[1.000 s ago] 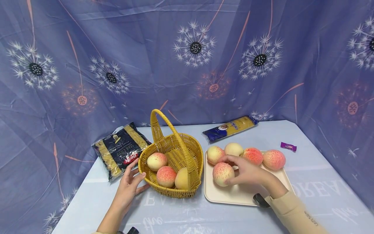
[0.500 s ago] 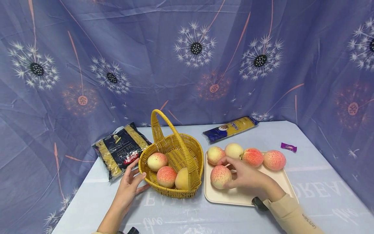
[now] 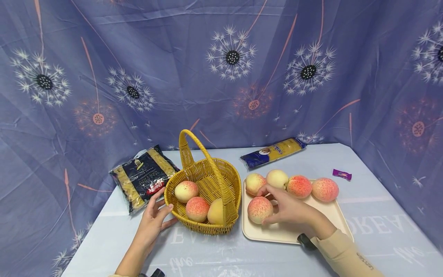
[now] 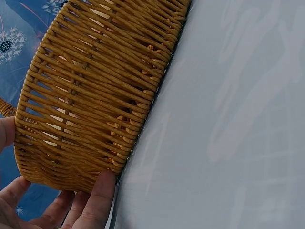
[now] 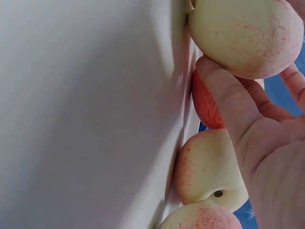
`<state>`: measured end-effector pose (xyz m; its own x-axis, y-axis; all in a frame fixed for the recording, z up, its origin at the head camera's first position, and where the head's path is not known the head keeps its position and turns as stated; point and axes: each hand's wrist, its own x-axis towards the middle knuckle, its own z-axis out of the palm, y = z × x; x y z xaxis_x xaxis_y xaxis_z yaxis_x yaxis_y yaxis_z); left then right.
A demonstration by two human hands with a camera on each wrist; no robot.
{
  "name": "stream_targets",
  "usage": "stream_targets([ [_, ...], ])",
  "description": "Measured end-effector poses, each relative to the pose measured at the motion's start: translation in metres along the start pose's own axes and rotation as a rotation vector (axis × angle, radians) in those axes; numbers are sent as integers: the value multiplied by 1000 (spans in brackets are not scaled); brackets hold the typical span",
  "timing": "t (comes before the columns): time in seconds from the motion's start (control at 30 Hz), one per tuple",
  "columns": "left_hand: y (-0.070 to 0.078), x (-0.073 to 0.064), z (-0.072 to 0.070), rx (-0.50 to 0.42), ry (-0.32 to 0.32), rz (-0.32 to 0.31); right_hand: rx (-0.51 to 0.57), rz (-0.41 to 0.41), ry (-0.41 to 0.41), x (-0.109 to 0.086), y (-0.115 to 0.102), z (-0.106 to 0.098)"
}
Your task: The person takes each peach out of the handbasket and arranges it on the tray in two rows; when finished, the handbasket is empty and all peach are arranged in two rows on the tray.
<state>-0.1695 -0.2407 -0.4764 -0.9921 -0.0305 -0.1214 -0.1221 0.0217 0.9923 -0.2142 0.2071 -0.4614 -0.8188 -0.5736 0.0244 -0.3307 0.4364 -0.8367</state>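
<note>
A yellow wicker basket (image 3: 207, 227) with an arched handle holds three peaches, including a red-flushed peach (image 3: 197, 209). My left hand (image 3: 152, 217) holds the basket's left end. In the left wrist view its fingertips (image 4: 99, 198) lie against the woven side near the base. Over the cream tray (image 3: 280, 235), my right hand (image 3: 288, 207) grips a speckled peach (image 3: 260, 210) between thumb and fingers. The right wrist view shows that same peach (image 5: 248, 38) above the thumb; whether it touches the tray I cannot tell. Several other peaches, one of them bright red (image 3: 299, 186), line the tray's far side.
A dark pasta bag (image 3: 143, 177) lies behind the basket's left side. At the back is a blue and yellow pasta packet (image 3: 273, 152). A small purple wrapped sweet (image 3: 342, 174) lies right of the tray. A patterned cloth (image 3: 221, 96) hangs behind the table.
My right hand has shifted slightly left with the gripped peach, which has turned to show more of its red side. The left hand and basket have stayed in place.
</note>
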Motion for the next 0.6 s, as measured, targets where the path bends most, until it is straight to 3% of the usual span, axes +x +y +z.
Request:
stream_targets([
  [0.6,1,-1,1,-1,-5,4,-20,-35,-76,-4,-2,-7],
])
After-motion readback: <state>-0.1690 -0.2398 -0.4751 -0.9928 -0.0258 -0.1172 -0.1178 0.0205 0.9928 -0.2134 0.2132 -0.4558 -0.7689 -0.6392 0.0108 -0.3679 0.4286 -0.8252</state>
